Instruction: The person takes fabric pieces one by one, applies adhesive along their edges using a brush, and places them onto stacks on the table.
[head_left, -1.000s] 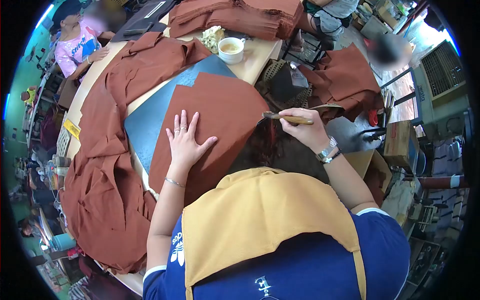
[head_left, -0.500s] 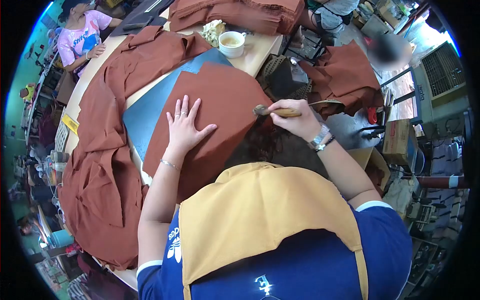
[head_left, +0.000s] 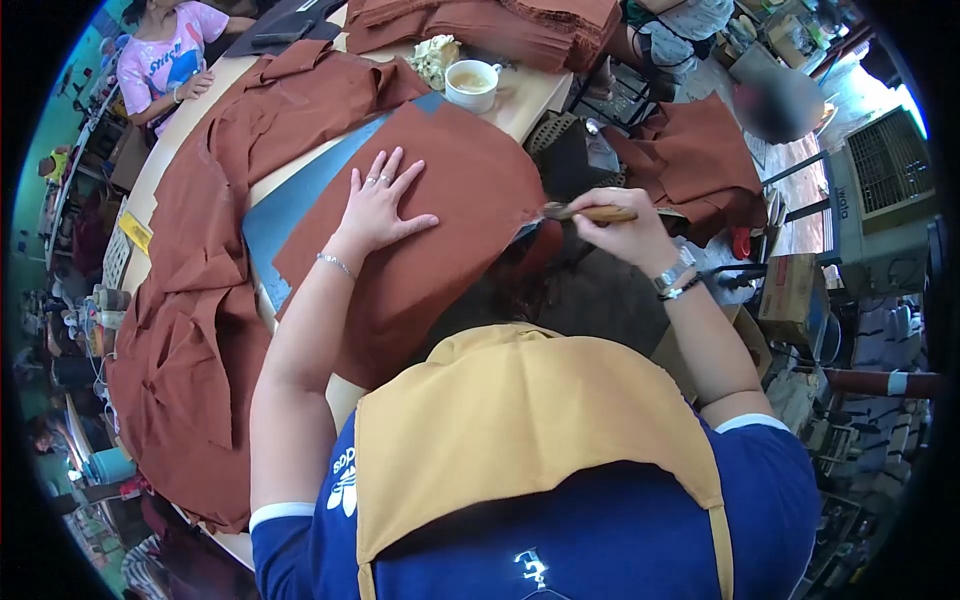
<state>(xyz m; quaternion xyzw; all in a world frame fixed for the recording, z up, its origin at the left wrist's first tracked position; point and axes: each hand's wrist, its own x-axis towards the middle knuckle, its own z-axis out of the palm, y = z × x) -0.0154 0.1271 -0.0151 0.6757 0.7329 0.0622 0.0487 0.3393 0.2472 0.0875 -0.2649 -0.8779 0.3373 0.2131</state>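
My left hand (head_left: 385, 205) lies flat with spread fingers on a reddish-brown fabric piece (head_left: 455, 190). Beneath that piece, a blue sheet (head_left: 290, 225) shows along its left side. My right hand (head_left: 630, 230) is closed around the wooden handle of a brush (head_left: 600, 213). The brush head meets the curved right edge of the fabric, where a small pale mark shows. A white cup (head_left: 472, 86) with pale contents stands beyond the piece, beside a crumpled cream-coloured wad (head_left: 434, 62).
More brown fabric (head_left: 190, 350) lies bunched along the left of the table (head_left: 540, 108), and a thick stack (head_left: 490, 35) sits at the far side. Brown pieces (head_left: 690, 165) rest at the right. A cardboard box (head_left: 795, 295) stands further right. Another person (head_left: 165, 60) is at the far left.
My right hand and the brush have moved right, out to the fabric's edge. The fabric piece has shifted a little, covering more of the blue sheet. My left hand stays flat on it.
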